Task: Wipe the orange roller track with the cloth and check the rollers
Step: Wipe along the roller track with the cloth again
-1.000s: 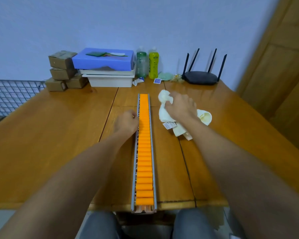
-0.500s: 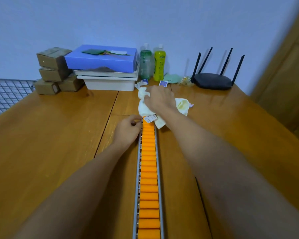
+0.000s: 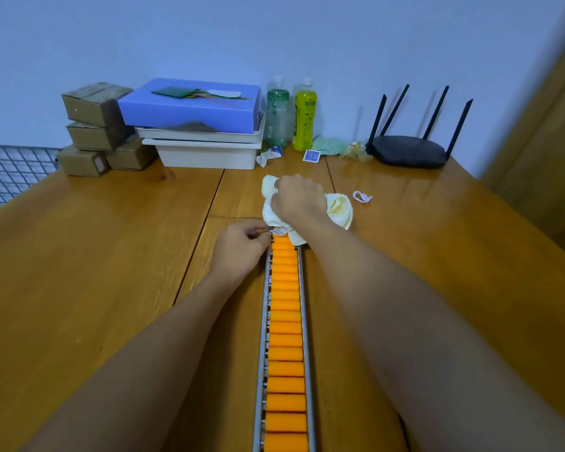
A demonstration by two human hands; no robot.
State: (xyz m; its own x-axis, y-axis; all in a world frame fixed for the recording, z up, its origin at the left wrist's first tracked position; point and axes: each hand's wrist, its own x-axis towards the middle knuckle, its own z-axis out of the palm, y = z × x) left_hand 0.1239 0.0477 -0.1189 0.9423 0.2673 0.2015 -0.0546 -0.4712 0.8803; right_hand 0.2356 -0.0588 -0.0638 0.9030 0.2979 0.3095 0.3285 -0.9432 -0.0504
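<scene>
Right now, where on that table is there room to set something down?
Bare: the stretch left of the roller track and left hand; and right of the right hand, past the pink loop, before the router. Crowded: boxes, bottles along the wall; the track's far end under the cloth.

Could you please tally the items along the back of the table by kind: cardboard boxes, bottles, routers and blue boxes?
Cardboard boxes: 4
Bottles: 2
Router: 1
Blue box: 1
Total: 8
</scene>
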